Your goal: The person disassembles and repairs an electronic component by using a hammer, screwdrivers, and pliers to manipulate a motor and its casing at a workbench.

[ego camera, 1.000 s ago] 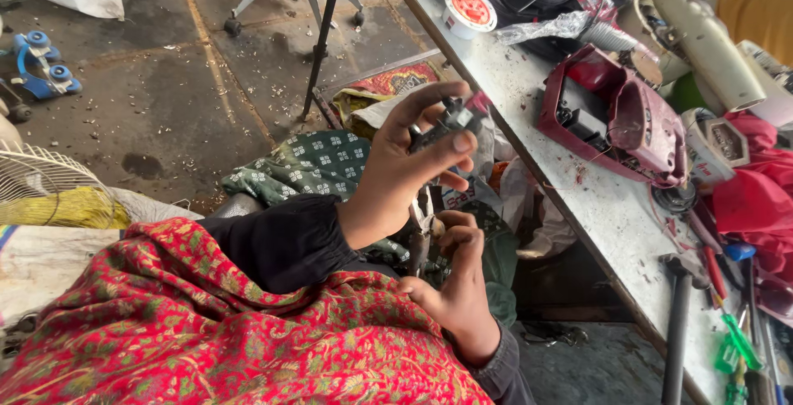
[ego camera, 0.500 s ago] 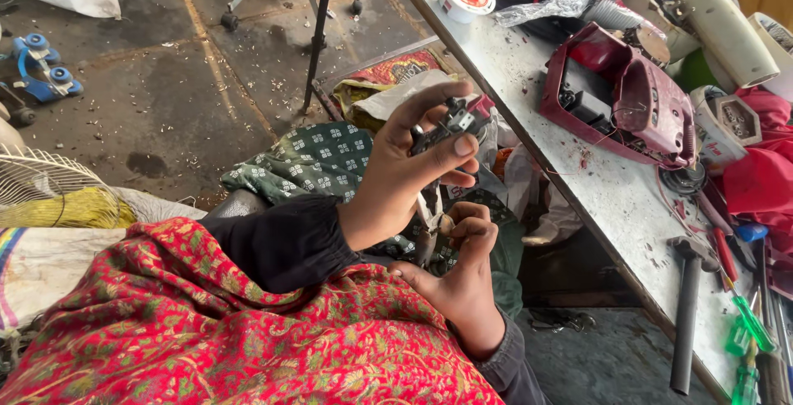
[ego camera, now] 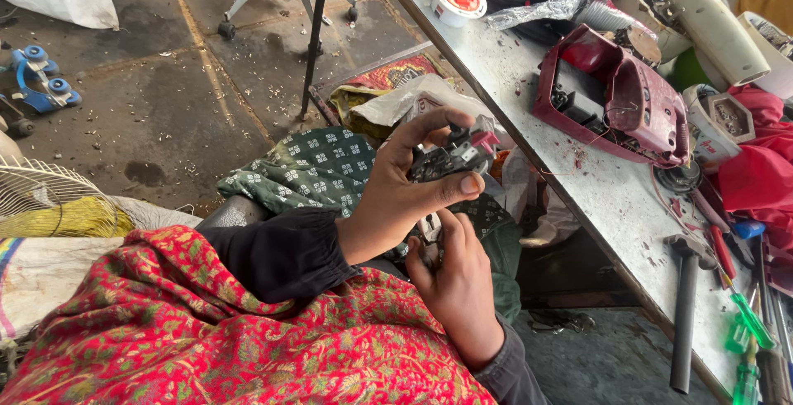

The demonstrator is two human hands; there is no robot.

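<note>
- The left hand (ego camera: 396, 198) is pinching a small black-and-pink electrical part (ego camera: 457, 153) between thumb and fingers, its grip clamped on it, held up above the lap beside the bench (ego camera: 595, 198).
- The right hand (ego camera: 454, 285) is working just below with a thin tool (ego camera: 429, 227), fingers closed round it.
- Judged step: probing the part; the next move calls for steady alignment.
</note>
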